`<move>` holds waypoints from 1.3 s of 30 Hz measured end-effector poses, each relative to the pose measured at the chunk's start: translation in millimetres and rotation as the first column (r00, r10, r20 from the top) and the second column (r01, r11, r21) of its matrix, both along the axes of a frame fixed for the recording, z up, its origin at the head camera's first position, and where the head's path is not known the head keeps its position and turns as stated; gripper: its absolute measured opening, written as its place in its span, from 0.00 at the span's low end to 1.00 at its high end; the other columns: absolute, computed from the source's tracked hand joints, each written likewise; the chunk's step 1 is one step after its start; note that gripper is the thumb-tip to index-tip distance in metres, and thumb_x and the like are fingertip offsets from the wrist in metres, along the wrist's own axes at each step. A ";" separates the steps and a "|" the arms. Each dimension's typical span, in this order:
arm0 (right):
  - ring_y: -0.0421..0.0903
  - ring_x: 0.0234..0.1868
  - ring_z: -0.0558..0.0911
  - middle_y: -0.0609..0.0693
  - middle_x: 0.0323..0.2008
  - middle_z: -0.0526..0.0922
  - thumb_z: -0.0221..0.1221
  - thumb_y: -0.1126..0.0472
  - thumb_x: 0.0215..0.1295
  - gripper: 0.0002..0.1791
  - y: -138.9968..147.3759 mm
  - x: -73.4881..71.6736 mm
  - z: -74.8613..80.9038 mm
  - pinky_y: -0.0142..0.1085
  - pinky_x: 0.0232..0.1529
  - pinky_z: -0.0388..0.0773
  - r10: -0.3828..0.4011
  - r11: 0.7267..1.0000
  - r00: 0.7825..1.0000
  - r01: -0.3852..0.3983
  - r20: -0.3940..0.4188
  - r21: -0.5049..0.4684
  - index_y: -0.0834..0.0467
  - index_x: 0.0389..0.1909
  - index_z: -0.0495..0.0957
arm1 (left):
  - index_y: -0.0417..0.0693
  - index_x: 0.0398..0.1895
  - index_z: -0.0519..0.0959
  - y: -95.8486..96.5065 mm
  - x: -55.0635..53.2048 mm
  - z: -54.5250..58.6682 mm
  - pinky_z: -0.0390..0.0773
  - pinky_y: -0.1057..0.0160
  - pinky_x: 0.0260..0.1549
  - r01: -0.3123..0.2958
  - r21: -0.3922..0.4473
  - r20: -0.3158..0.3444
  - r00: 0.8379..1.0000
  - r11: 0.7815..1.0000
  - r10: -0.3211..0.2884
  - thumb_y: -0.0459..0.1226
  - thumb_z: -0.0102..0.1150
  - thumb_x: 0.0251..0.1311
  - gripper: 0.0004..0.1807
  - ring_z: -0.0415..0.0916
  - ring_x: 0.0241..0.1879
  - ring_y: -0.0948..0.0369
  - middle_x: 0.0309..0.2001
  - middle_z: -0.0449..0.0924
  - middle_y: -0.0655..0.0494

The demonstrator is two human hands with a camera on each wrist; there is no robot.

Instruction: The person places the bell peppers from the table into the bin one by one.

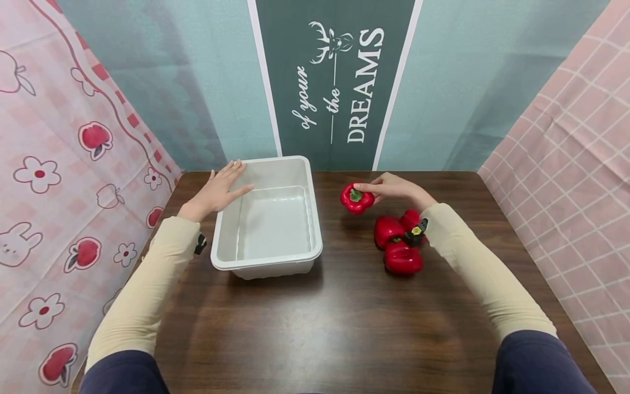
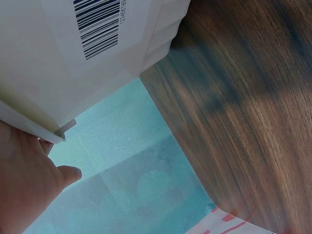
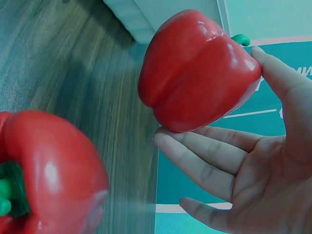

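Observation:
My right hand (image 1: 395, 187) pinches a red bell pepper (image 1: 355, 204) between thumb and fingers, to the right of a white plastic bin. In the right wrist view the held bell pepper (image 3: 200, 73) lies across the fingertips, its green stem close to the thumb. My left hand (image 1: 217, 190) rests on the left rim of the bin (image 1: 275, 262) with its fingers stretched out. From the left wrist that hand (image 2: 29, 175) shows right at the rim. Three more red bell peppers (image 1: 403, 259) sit together on the table below my right wrist.
The brown wooden table (image 1: 295, 328) ends at a blue-green cloth (image 1: 443, 82) at the back. Patterned pink cloths stand at the left and right sides. A barcode label (image 2: 100, 27) is on the outside of the bin.

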State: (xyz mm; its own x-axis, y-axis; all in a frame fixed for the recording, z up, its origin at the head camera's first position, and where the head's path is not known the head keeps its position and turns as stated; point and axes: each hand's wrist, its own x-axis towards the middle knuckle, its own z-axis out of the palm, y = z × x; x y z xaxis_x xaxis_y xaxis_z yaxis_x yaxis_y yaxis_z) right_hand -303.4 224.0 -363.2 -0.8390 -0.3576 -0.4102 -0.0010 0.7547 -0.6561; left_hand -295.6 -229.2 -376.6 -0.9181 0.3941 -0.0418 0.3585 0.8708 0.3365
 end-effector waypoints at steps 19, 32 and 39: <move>0.51 0.44 0.82 0.57 0.38 0.84 0.51 0.35 0.61 0.31 -12.4 6.6 16.3 0.46 0.54 0.72 -0.015 0.998 0.999 0.018 0.036 -0.060 0.60 0.42 0.80 | 0.51 0.74 0.42 -1.2 -1.2 -2.4 0.30 0.37 0.64 0.003 0.015 -0.008 1.000 1.000 -0.003 0.67 0.34 0.61 0.46 0.29 0.73 0.52 0.74 0.32 0.53; 0.50 0.42 0.83 0.51 0.36 0.85 0.50 0.30 0.57 0.37 -15.9 4.1 14.3 0.47 0.54 0.72 -0.003 0.995 1.000 0.002 -0.006 -0.100 0.60 0.45 0.78 | 0.51 0.74 0.42 -2.2 -2.9 -2.2 0.32 0.36 0.64 0.011 0.000 -0.008 1.000 1.000 -0.011 0.64 0.34 0.63 0.43 0.30 0.73 0.51 0.74 0.32 0.53; 0.48 0.38 0.84 0.51 0.34 0.85 0.49 0.33 0.60 0.34 -20.5 5.0 18.8 0.44 0.52 0.74 0.001 0.993 1.000 -0.003 -0.019 -0.118 0.61 0.44 0.79 | 0.53 0.74 0.41 -1.1 -2.1 -2.6 0.30 0.37 0.64 0.009 0.009 0.006 1.000 1.000 -0.009 0.64 0.35 0.63 0.43 0.27 0.73 0.53 0.74 0.31 0.54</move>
State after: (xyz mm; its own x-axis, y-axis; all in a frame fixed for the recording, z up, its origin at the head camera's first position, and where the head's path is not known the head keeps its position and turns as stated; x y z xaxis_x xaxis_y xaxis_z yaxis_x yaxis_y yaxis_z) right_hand -298.3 203.5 -344.4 -0.8456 -0.4042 -0.3486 -0.0159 0.6720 -0.7404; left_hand -297.7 -230.4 -379.3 -0.9143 0.4027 -0.0441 0.3641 0.8646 0.3464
